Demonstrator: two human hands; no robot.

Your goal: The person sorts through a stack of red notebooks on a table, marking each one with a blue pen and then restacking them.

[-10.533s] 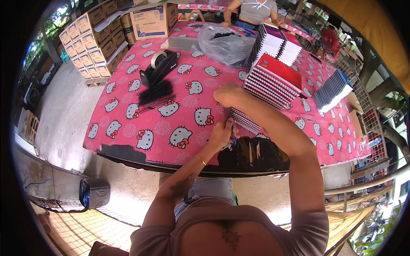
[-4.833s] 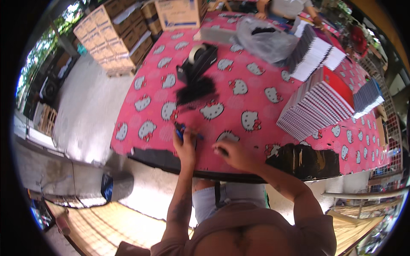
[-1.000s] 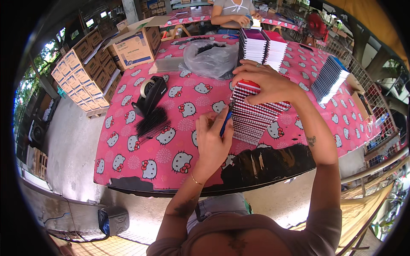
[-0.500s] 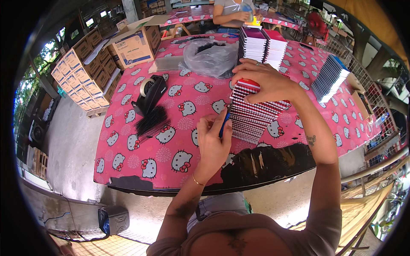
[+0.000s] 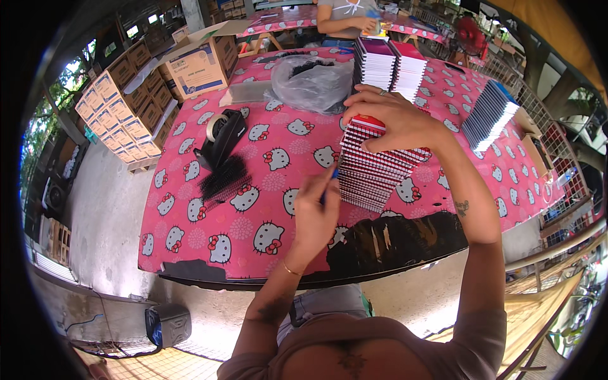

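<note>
A stack of red spiral notebooks leans on the table, its bound edges toward me. My right hand arches over the top of the stack, thumb on the near side and fingers on the far side, gripping it. My left hand is closed around a slim blue-handled tool with a thin metal tip. That tip touches or nearly touches the left end of the notebooks' bindings; its exact shape is too small to tell.
A black tape dispenser and a bundle of black binding coils lie to the left. Behind are a clear plastic bag and taller notebook stacks. Blue notebooks lean at right. Cartons stand left; a person works opposite.
My left hand has shifted slightly left with the blue-handled tool, and its fingers are now blurred. My right hand stays on the stack. The person opposite has moved their hand.
</note>
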